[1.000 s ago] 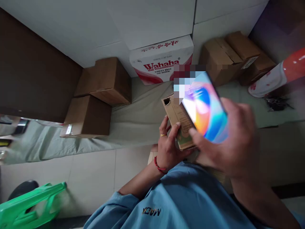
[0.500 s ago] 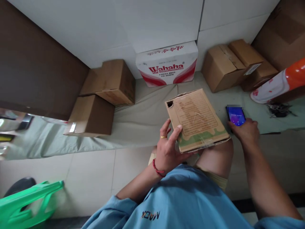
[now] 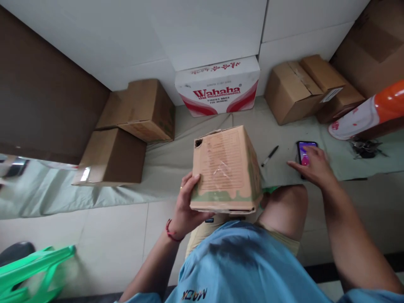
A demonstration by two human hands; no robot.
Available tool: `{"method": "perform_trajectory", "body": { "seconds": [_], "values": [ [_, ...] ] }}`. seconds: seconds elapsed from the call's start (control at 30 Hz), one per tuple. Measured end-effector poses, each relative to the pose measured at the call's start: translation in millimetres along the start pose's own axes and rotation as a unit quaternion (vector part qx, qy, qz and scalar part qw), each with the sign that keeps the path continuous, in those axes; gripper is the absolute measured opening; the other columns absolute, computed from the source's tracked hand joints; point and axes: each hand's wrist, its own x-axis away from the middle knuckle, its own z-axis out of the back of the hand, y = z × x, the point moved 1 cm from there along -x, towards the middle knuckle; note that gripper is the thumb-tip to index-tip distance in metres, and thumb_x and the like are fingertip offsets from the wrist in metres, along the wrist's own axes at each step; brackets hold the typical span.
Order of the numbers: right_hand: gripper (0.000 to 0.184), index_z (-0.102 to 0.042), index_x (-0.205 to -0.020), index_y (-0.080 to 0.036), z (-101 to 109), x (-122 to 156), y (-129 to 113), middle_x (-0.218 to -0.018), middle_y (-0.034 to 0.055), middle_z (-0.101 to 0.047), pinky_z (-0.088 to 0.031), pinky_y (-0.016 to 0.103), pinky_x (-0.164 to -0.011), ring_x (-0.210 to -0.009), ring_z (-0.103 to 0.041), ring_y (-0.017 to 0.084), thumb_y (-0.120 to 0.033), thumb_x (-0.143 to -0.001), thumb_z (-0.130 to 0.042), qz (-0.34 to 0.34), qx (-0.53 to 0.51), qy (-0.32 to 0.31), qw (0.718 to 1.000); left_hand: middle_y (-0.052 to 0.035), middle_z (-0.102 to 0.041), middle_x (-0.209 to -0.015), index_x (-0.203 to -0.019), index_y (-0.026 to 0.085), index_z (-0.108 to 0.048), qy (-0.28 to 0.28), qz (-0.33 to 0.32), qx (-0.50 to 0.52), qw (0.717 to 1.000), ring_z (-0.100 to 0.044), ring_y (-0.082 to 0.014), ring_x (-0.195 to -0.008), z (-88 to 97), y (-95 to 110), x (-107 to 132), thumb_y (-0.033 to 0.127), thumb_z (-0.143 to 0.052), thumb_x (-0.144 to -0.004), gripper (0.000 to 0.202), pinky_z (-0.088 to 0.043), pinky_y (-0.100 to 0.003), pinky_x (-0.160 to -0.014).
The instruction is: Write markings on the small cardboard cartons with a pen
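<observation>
White wall (image 3: 126,38) is panelled. Pale green cloth-covered table (image 3: 164,170) stands alongside it. Floor (image 3: 110,235) is light-tiled; lighting appears subdued.

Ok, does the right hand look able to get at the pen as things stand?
Likely yes: the pen lies uncovered on the green cloth between the box and the right hand, with nothing visible blocking the gap.

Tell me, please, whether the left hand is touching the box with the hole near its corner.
Touching: the head view shows the left hand holding the box, its thumb lying on the printed face near the left edge.
</observation>
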Motion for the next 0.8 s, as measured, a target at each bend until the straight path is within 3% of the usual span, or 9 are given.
{"method": "perform_trajectory", "body": {
  "seconds": [0.07,0.13,0.2,0.3,0.4,0.47,0.53,0.6,0.8],
  "values": [
    [0.086,-0.059,-0.144,-0.023,-3.7,-7.0,-36.5,-0.157,0.0218,-0.055,-0.048,0.064,-0.121,-0.15,-0.053,0.04,-0.067,-0.075,-0.087,0.086,-0.086,-0.118,0.986,-0.0147,-0.058,-0.149,-0.161,0.032,-0.049,0.018,0.058,0.049,0.997,-0.06,-0.0338,-0.141,12.0,-12.0,6.6,0.063,-0.09,-0.082,0.095,-0.056,-0.046,-0.114],
    [0.102,-0.046,-0.162,-0.027,-11.4,-16.9,-74.0,-0.172,0.0169,-0.043,-0.04,0.061,-0.131,-0.161,-0.042,0.036,-0.065,-0.077,-0.088,0.161,-0.128,-0.23,0.951,-0.0121,-0.06,-0.146,-0.161,0.035,-0.047,0.059,0.135,0.117,0.982,-0.066,-0.0306,-0.133,19.8,-23.9,11.0,0.059,-0.095,-0.077,0.1,-0.059,-0.041,-0.108],
    [0.115,-0.034,-0.171,-0.029,-23.7,-31.8,-105.7,-0.181,0.0146,-0.028,-0.029,0.06,-0.136,-0.17,-0.026,0.035,-0.063,-0.076,-0.09,0.209,-0.163,-0.304,0.915,-0.0106,-0.062,-0.144,-0.162,0.037,-0.044,0.109,0.206,0.191,0.954,-0.069,-0.0292,-0.127,21.5,-35.1,13.9,0.057,-0.098,-0.073,0.106,-0.061,-0.04,-0.104],
    [0.125,-0.027,-0.175,-0.03,-52.1,-58.2,-135.2,-0.185,0.0127,-0.017,-0.021,0.059,-0.139,-0.172,-0.018,0.034,-0.063,-0.074,-0.093,0.223,-0.219,-0.4,0.862,-0.0097,-0.07,-0.136,-0.141,0.032,-0.065,0.167,0.3,0.283,0.896,-0.069,-0.0303,-0.127,11.8,-48.6,19.3,0.057,-0.099,-0.07,0.083,-0.06,-0.041,-0.105],
    [0.119,-0.035,-0.172,-0.028,-85.4,-71.7,-147.6,-0.179,0.0137,-0.036,-0.033,0.056,-0.135,-0.165,-0.037,0.034,-0.063,-0.073,-0.093,0.207,-0.262,-0.529,0.78,-0.0101,-0.078,-0.12,-0.113,0.024,-0.076,0.179,0.396,0.351,0.829,-0.073,-0.0298,-0.116,-7.8,-55.4,28.4,0.058,-0.096,-0.073,0.057,-0.063,-0.041,-0.097],
    [0.113,-0.043,-0.167,-0.025,-103.3,-69.4,-151.2,-0.166,0.0138,-0.055,-0.046,0.051,-0.127,-0.153,-0.054,0.033,-0.059,-0.072,-0.095,0.199,-0.273,-0.592,0.732,-0.0111,-0.079,-0.118,-0.116,0.022,-0.074,0.168,0.442,0.38,0.795,-0.075,-0.0295,-0.112,-21.0,-55.9,34.1,0.063,-0.09,-0.081,0.056,-0.065,-0.043,-0.093],
    [0.109,-0.049,-0.163,-0.022,-113.6,-61.6,-152.6,-0.155,0.014,-0.065,-0.053,0.046,-0.12,-0.144,-0.062,0.031,-0.056,-0.071,-0.096,0.188,-0.294,-0.613,0.709,-0.0128,-0.077,-0.127,-0.129,0.023,-0.07,0.148,0.469,0.401,0.773,-0.075,-0.031,-0.117,-30.9,-55.0,37.3,0.068,-0.081,-0.089,0.061,-0.066,-0.045,-0.092],
    [0.104,-0.051,-0.162,-0.02,-114.8,-53.2,-151.0,-0.152,0.0147,-0.067,-0.054,0.043,-0.118,-0.143,-0.062,0.03,-0.057,-0.075,-0.094,0.16,-0.336,-0.603,0.705,-0.0134,-0.075,-0.137,-0.137,0.025,-0.065,0.128,0.481,0.417,0.76,-0.074,-0.0329,-0.122,-36.8,-54.3,37.1,0.071,-0.079,-0.089,0.068,-0.067,-0.045,-0.091],
    [0.104,-0.049,-0.163,-0.024,-78.0,-44.1,-122.0,-0.152,0.0137,-0.067,-0.053,0.045,-0.12,-0.145,-0.062,0.03,-0.06,-0.075,-0.092,0.062,-0.389,-0.552,0.735,-0.0128,-0.075,-0.138,-0.136,0.025,-0.064,0.069,0.49,0.446,0.745,-0.077,-0.0321,-0.115,-50.4,-52.8,15.4,0.076,-0.077,-0.088,0.071,-0.069,-0.039,-0.082]
  ]
}}
